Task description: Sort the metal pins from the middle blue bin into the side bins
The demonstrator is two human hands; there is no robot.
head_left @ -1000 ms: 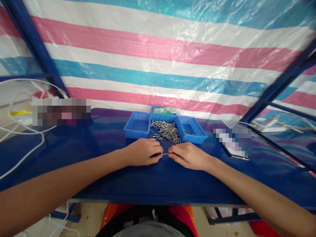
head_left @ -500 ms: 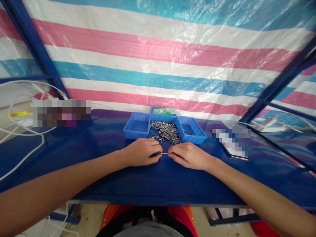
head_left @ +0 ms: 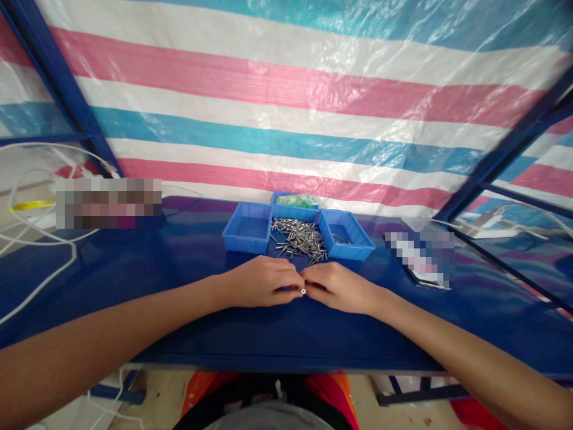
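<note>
Blue table (head_left: 286, 340) stretches from its near edge to the person's left hand (head_left: 264, 283) and right hand (head_left: 339, 288), drawn together, fingers nearly closed and pinching a small metal piece (head_left: 303, 291) where the fingertips meet. Beyond lie metal pins (head_left: 304, 239) between the left bin (head_left: 246, 243) and right bin (head_left: 353, 249), with wide tabletop outside both.

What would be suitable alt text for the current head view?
The left hand and right hand are close together, a small screw at their fingertips, its head facing the viewer. Beyond them on a blue table, loose metal pieces lie piled between two blue trays.
</note>
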